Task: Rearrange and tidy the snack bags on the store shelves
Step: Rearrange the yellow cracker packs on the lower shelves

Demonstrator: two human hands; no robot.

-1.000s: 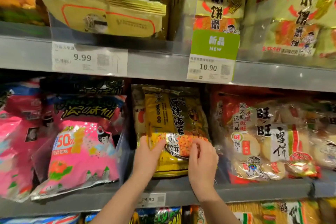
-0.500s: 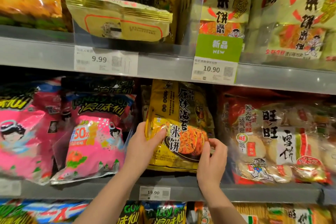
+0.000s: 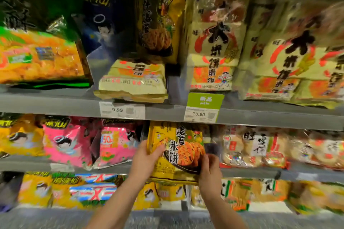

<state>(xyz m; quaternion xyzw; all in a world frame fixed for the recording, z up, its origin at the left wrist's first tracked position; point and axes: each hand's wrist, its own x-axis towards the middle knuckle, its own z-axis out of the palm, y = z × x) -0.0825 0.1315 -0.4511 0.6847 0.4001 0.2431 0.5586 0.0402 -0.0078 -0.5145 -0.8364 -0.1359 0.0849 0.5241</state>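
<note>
A yellow seaweed rice-cracker bag (image 3: pixel 178 148) stands upright in the middle shelf, just under the 10.90 tag. My left hand (image 3: pixel 147 158) grips its left edge with the thumb on the front. On the bag's lower right corner, my right hand (image 3: pixel 209 169) holds it with fingers curled. Pink snack bags (image 3: pixel 115 145) stand to its left and clear rice-cracker bags (image 3: pixel 255 147) to its right. On the shelf above, a pale yellow bag (image 3: pixel 134 80) lies flat and tipped forward over the 9.99 tag.
The grey upper shelf edge (image 3: pixel 74 106) carries price tags and a green label (image 3: pixel 204 100). Large beige rice-cracker bags (image 3: pixel 216 42) fill the upper right; an orange-green bag (image 3: pixel 41 55) sits upper left. More yellow bags line the lower shelf (image 3: pixel 93 191).
The view has tilted up and pulled back, showing more of the upper shelf. Both hands keep hold of the yellow bag, which now sits more upright in its slot.
</note>
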